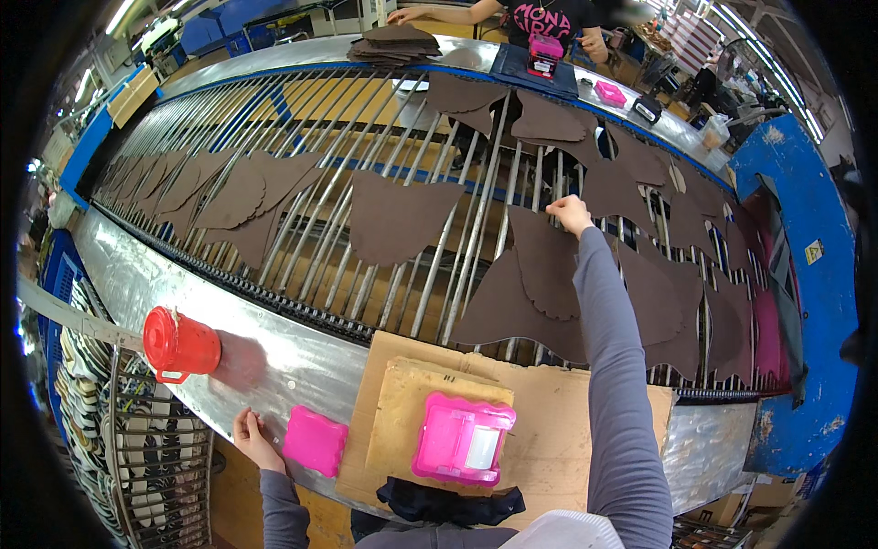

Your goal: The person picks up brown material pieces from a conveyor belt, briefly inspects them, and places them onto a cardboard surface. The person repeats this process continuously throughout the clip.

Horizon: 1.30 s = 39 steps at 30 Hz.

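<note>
My right hand [572, 215] reaches out over the slatted rack, its fingers closed on the top edge of a brown cut piece [546, 261], perhaps leather or fabric. That piece partly overlaps a larger brown cut piece [503, 306] lying on the bars. Down at the metal edge on the near left, my left hand [256, 441] is loosely curled, fingers a little apart, with nothing visible in it. Just right of it lies a flat pink scalloped lid [315, 441]. A matching pink box [463, 439] with a white block inside sits on a yellowish board [389, 384] before me.
A red lidded bucket [187, 346] stands on the metal ledge [274, 343]. More brown pieces [398, 215] cover the rack of metal bars [311, 265]. A blue machine housing [805, 274] rises at the right. Across the rack are a co-worker [553, 18] and a brown stack [393, 44].
</note>
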### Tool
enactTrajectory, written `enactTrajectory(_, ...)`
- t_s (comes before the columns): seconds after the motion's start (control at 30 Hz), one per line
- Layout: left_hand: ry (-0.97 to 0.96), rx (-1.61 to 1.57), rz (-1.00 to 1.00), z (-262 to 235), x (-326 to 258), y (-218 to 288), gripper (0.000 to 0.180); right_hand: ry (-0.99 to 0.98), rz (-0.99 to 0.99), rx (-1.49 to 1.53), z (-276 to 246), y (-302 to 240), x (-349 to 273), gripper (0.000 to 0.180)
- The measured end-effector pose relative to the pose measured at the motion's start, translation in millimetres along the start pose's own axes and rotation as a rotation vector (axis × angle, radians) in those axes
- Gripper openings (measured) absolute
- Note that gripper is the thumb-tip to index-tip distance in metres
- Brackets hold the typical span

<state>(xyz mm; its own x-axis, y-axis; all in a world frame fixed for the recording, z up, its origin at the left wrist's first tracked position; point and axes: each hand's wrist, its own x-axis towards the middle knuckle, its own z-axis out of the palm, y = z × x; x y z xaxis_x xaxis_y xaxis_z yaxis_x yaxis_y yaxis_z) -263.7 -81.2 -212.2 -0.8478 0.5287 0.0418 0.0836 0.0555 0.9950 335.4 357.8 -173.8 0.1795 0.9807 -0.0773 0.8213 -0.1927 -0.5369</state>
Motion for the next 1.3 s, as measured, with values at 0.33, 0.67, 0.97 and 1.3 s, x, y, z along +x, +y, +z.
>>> enactTrajectory(0.33, -0.020, 0.177, 0.214, 5, 32, 46, 0.021, 0.163, -0.136, -0.440, -17, 10, -37, 0.035)
enactTrajectory(0.67, -1.076, 0.022, -0.162, 248, 69, 148, 0.052, 0.568, -0.542, -0.559, -90, -16, -100, 0.018)
enactTrajectory(0.97, -0.776, -0.048, -0.568, 404, 31, 55, 0.044, 0.012, -0.190, -0.303, -118, 46, -420, 0.037)
enactTrajectory(1.3, -0.387, 0.007, 0.937, 335, 5, 187, 0.034, -0.190, -0.001, -0.569, -41, 49, -519, 0.020)
